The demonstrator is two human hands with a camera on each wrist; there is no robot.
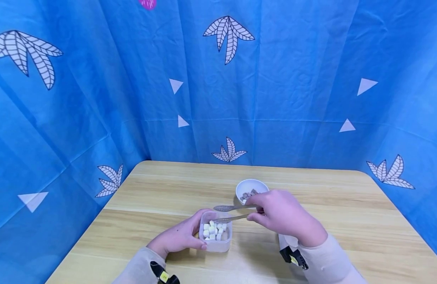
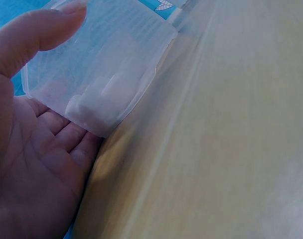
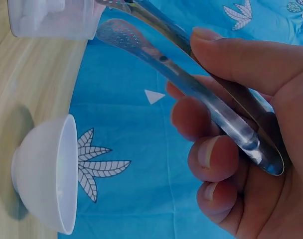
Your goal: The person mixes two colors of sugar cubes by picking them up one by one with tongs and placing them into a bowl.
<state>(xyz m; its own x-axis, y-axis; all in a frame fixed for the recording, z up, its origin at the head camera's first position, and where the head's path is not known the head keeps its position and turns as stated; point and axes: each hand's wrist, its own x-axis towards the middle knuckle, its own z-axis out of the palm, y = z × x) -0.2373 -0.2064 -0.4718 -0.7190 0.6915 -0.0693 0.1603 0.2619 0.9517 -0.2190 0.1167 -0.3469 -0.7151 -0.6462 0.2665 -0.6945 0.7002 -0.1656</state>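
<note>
My left hand (image 1: 183,235) grips a translucent plastic container (image 1: 218,246) on the table, its thumb on the near side and fingers round the far side. Several small white cubes (image 1: 212,231) lie inside; through the wall they appear as pale lumps (image 2: 104,99) in the left wrist view. Metal tongs (image 3: 211,107) are held in my right hand (image 1: 280,213), between thumb and curled fingers. Their two arms stand apart with nothing between the tips, which reach over the container. Just beyond the right hand, a white bowl (image 3: 44,174) holds small greyish-brown cubes (image 1: 249,194).
The light wooden table (image 1: 161,185) extends to both sides and behind the bowl. A blue curtain (image 1: 292,79) with white leaf and triangle prints hangs at the table's back and sides.
</note>
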